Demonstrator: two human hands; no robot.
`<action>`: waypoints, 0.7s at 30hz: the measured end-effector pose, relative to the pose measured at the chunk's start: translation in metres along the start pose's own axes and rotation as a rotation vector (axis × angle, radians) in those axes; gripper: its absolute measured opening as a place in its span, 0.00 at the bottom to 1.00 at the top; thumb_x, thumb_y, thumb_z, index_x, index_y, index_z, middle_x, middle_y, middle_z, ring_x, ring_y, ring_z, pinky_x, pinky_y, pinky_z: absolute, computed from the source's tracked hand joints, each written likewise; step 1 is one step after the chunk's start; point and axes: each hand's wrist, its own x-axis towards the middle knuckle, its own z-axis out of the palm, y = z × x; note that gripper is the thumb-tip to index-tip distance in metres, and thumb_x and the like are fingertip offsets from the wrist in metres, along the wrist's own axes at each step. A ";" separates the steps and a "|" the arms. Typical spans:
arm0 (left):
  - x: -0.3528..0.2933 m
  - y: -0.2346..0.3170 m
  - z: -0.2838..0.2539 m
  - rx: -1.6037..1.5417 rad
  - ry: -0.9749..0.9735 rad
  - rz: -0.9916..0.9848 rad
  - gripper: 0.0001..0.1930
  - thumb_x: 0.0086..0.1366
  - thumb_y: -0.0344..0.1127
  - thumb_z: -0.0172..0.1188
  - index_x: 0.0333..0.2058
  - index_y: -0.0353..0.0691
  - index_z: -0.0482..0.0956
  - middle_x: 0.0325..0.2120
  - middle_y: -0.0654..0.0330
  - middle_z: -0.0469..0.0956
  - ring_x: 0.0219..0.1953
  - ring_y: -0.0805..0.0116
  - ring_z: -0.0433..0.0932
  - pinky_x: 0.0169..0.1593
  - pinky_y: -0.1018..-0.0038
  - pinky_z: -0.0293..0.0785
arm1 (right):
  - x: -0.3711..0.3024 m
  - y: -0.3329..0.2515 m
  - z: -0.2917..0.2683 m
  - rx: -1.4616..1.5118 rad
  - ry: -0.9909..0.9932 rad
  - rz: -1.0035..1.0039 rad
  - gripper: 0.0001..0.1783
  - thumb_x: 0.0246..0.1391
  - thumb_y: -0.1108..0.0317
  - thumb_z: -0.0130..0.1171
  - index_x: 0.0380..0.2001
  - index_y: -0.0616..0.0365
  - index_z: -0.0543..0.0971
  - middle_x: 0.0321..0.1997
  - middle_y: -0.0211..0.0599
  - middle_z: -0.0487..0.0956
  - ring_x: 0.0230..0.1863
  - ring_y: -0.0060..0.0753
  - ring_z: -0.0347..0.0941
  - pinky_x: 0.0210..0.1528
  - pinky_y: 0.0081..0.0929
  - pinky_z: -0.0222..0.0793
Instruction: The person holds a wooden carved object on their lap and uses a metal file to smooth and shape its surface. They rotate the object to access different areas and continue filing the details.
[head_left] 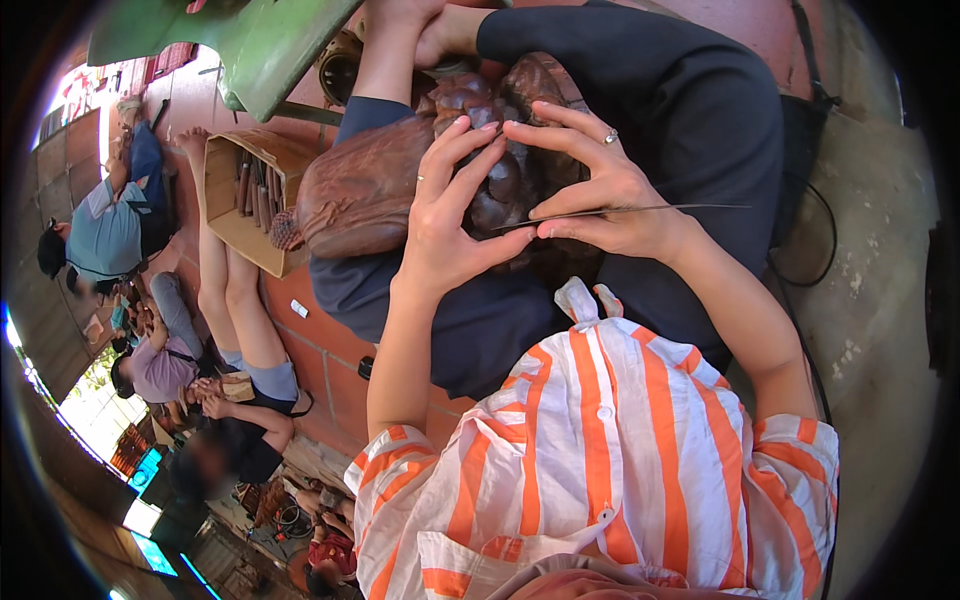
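A dark reddish-brown wood carving (365,185) with rounded, knobbly shapes rests across my lap. Between the thumb and a finger of my right hand (610,195) is a thin dark rod, perhaps a slim file (680,207), lying nearly level above the carving. My left hand (447,205) spreads over the carving, fingers stretched out and thumb reaching to the rod's near end beside the right thumb. The index fingertips of both hands come close together over the wood. Much of the carving's middle is hidden beneath my hands.
A cardboard box (232,225) of wooden-handled tools (260,190) stands left on the red tiled floor (335,395). A green plastic seat (225,45) is at the upper left. Several people sit farther left. A black cable (830,240) runs at right.
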 end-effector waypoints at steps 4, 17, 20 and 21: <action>-0.002 -0.006 -0.001 0.025 -0.017 -0.005 0.34 0.39 0.33 0.77 0.50 0.37 0.80 0.55 0.56 0.73 0.64 0.49 0.65 0.64 0.57 0.64 | -0.002 0.004 0.002 0.025 0.028 0.020 0.07 0.44 0.61 0.72 0.27 0.48 0.87 0.67 0.34 0.70 0.72 0.46 0.55 0.70 0.52 0.46; -0.005 -0.003 0.003 -0.012 -0.012 -0.018 0.40 0.37 0.33 0.78 0.55 0.38 0.77 0.61 0.54 0.67 0.68 0.47 0.59 0.66 0.54 0.61 | -0.006 -0.001 0.006 0.001 0.056 -0.014 0.09 0.42 0.59 0.73 0.27 0.49 0.87 0.68 0.33 0.69 0.72 0.45 0.55 0.68 0.55 0.47; -0.005 -0.005 -0.001 -0.033 -0.036 -0.013 0.39 0.38 0.32 0.77 0.54 0.37 0.77 0.60 0.55 0.69 0.68 0.47 0.60 0.66 0.54 0.61 | -0.005 -0.003 0.007 -0.019 0.057 0.006 0.08 0.42 0.59 0.72 0.26 0.48 0.87 0.67 0.32 0.70 0.72 0.44 0.55 0.68 0.56 0.46; -0.005 -0.005 -0.001 -0.036 -0.043 -0.012 0.39 0.38 0.32 0.77 0.54 0.37 0.77 0.59 0.55 0.69 0.67 0.47 0.60 0.66 0.54 0.61 | -0.004 -0.004 0.008 -0.018 0.059 0.011 0.08 0.42 0.59 0.72 0.26 0.48 0.87 0.66 0.31 0.70 0.72 0.44 0.56 0.68 0.57 0.46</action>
